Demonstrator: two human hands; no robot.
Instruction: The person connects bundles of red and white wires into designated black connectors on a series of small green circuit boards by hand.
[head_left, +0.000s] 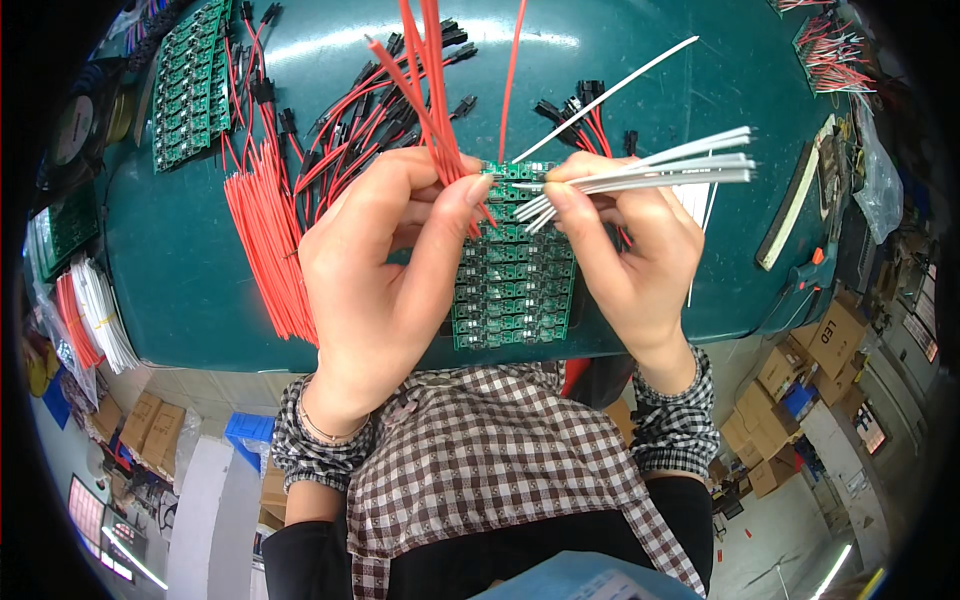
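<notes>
A green circuit board panel (513, 285) lies at the table's near edge, between and below my hands. My left hand (385, 240) pinches a bunch of red wires (433, 85) over the panel's upper left. White wires (670, 170) fan to the right out of my right hand (630, 215), its thumb and forefinger closed on them over the panel's upper right. From the panel's top row, a single red wire (513, 70) and a single white wire (620, 85) stick out away from me. My fingertips hide part of the upper rows.
Loose red wires (265, 245) lie in a pile on the left, beside black connectors with red and black leads (345, 135). Another circuit board panel (192, 90) stands far left. On the right are an orange-tipped tool (812, 268) and a long strip (790, 205).
</notes>
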